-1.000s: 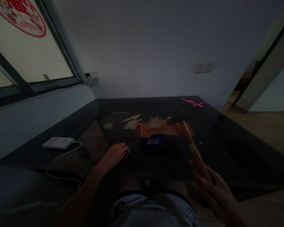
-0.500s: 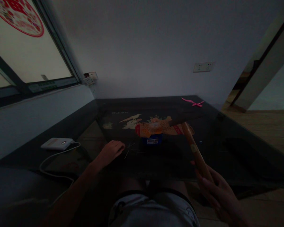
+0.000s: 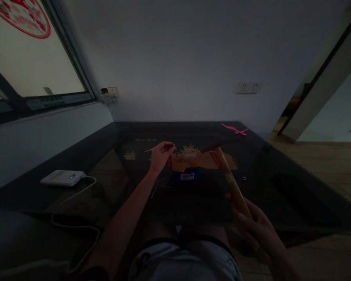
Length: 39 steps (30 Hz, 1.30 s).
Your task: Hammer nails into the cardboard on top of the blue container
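My right hand [image 3: 254,226] is closed round the wooden handle of a hammer [image 3: 232,181]. The hammer's long dark head is over the right part of a flat piece of brown cardboard [image 3: 203,159] with red marks. Under that cardboard is a blue box [image 3: 188,174] with a pale label. At the cardboard's left end, my left hand [image 3: 161,154] pinches what looks like a thin nail [image 3: 176,153], small and dim in the low light. Several thin shiny nails [image 3: 154,191] lie on the dark table near my left forearm.
A white power bank [image 3: 62,178] with a white cable [image 3: 84,188] lies on the left of the glossy dark table [image 3: 210,210]. A pink ribbon [image 3: 236,130] is at the back right. Wall sockets [image 3: 248,88] and a window [image 3: 32,70] are beyond.
My left hand has moved forward and right, from the table beside the nails to the cardboard's left end. My right hand still holds the hammer, and the view has shifted slightly.
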### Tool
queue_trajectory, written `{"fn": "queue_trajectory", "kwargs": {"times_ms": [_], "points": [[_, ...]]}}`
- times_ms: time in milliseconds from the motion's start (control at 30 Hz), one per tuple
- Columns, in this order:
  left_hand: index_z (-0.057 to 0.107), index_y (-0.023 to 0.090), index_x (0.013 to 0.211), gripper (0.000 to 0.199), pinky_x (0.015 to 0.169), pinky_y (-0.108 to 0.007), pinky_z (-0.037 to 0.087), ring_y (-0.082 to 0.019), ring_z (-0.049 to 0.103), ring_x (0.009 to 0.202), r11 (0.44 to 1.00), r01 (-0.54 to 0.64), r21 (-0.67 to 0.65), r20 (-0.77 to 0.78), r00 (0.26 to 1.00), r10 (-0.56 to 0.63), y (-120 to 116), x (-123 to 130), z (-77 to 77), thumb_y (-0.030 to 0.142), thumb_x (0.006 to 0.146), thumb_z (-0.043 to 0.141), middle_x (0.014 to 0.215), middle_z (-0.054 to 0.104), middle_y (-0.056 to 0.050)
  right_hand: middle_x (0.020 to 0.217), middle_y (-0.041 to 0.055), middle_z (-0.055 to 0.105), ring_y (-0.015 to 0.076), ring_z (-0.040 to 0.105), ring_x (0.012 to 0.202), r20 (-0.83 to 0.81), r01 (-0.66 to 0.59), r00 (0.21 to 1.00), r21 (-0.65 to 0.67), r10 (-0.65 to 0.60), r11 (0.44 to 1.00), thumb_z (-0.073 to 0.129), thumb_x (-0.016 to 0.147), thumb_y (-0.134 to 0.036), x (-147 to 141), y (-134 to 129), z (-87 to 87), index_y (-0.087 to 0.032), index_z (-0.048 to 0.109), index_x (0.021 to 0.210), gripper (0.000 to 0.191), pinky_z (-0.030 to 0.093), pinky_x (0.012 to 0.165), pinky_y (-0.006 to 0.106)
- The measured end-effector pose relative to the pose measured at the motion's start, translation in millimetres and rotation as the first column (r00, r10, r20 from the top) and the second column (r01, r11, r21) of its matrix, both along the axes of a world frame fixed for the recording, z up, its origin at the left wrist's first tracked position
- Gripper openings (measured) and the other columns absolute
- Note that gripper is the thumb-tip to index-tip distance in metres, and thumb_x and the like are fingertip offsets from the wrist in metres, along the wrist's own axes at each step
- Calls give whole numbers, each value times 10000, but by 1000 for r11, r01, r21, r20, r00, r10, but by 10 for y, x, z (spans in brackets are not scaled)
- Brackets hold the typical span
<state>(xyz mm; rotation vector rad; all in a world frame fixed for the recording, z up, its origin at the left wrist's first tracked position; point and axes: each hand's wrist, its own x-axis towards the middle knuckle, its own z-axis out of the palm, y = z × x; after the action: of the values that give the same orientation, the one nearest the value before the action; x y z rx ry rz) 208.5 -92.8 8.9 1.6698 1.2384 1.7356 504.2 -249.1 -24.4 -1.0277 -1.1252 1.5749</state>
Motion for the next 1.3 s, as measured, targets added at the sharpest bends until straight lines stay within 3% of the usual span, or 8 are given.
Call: {"fn": "queue_trajectory", "kwargs": {"times_ms": [200, 533, 667, 767, 1033, 1133, 1300], "points": [[619, 136, 769, 107, 710, -279, 521, -143, 642, 698, 996, 78, -41, -88, 993, -81, 257, 89, -131, 206, 693, 645, 749, 662, -43, 579, -80, 450, -35, 272, 277, -34, -33, 999, 14, 33, 999, 692, 728, -396, -58, 15, 31, -220, 525, 1140, 478, 195, 282, 97], [624, 149, 783, 67, 702, -271, 520, -141, 638, 710, 999, 40, -27, -243, 969, -45, 224, 66, -244, 178, 722, 624, 763, 659, -33, 595, -81, 448, -41, 281, 281, -34, -50, 998, 1, 50, 999, 690, 732, -378, -133, 28, 80, -210, 522, 1151, 483, 206, 291, 97], [624, 155, 782, 57, 710, -273, 520, -144, 639, 722, 999, 34, -37, -259, 965, -42, 218, 82, -272, 171, 728, 621, 765, 659, -30, 601, -80, 438, -32, 273, 290, 53, -86, 995, 19, 85, 996, 655, 758, -384, -121, 82, 137, -203, 484, 1212, 518, 210, 291, 110], [624, 160, 804, 78, 718, -276, 517, -146, 643, 737, 999, 20, -39, -266, 963, -30, 204, 93, -285, 157, 726, 621, 780, 668, -28, 601, -80, 428, -13, 285, 306, 182, -133, 976, 47, 123, 990, 626, 775, -405, -114, 177, 306, -196, 475, 1242, 534, 231, 290, 125], [630, 160, 805, 81, 688, -264, 511, -137, 637, 702, 999, -27, -40, -287, 958, 14, 186, 118, -316, 165, 724, 633, 761, 669, -21, 504, -96, 393, 44, 343, 340, 545, -259, 824, 114, 157, 959, 591, 770, -400, -166, 513, 1017, -177, 484, 1251, 541, 286, 301, 142], [635, 162, 809, 86, 694, -270, 514, -142, 640, 708, 999, -30, -30, -280, 960, 20, 200, 115, -340, 173, 723, 640, 770, 672, -25, 503, -95, 411, 54, 359, 341, 606, -336, 774, 147, 184, 930, 583, 760, -374, -208, 603, 1149, -154, 466, 1257, 556, 313, 306, 156], [645, 162, 798, 80, 703, -293, 523, -159, 648, 730, 998, -42, -52, -277, 961, 26, 201, 111, -357, 199, 727, 642, 788, 682, -40, 464, -102, 399, 53, 358, 327, 695, -431, 663, 51, 278, 901, 540, 771, -327, -286, 679, 1213, -107, 496, 1163, 452, 304, 305, 153]]}}
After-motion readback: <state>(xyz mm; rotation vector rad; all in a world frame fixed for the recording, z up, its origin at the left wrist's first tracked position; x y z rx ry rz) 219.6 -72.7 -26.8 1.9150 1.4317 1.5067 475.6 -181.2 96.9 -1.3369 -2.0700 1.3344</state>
